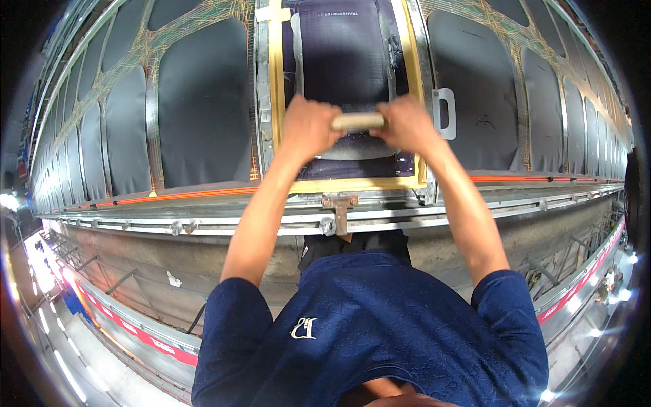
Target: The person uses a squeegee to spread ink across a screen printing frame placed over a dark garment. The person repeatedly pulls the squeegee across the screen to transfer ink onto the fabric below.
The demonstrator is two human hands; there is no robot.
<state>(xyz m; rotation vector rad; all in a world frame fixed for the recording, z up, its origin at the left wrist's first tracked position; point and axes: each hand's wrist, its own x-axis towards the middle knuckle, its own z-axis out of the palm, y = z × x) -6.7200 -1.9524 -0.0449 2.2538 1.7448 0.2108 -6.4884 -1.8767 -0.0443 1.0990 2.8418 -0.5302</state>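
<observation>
Both my hands grip a pale, wooden-handled squeegee (359,121), which lies crosswise over a dark printing screen (342,61). My left hand (309,125) closes on its left end and my right hand (408,123) on its right end; both are slightly blurred. Yellow tape (276,74) lines the inside of the screen's metal frame (263,102). Below the squeegee a greyish band of what looks like ink (359,147) shows on the mesh. The squeegee's blade is hard to make out.
Dark fabric-like panels (203,102) lie in rows on the long table to both sides. A white piece with a handle slot (445,114) rests right of the frame. Along the near edge run a metal rail (271,224) and a rusty bracket (340,210).
</observation>
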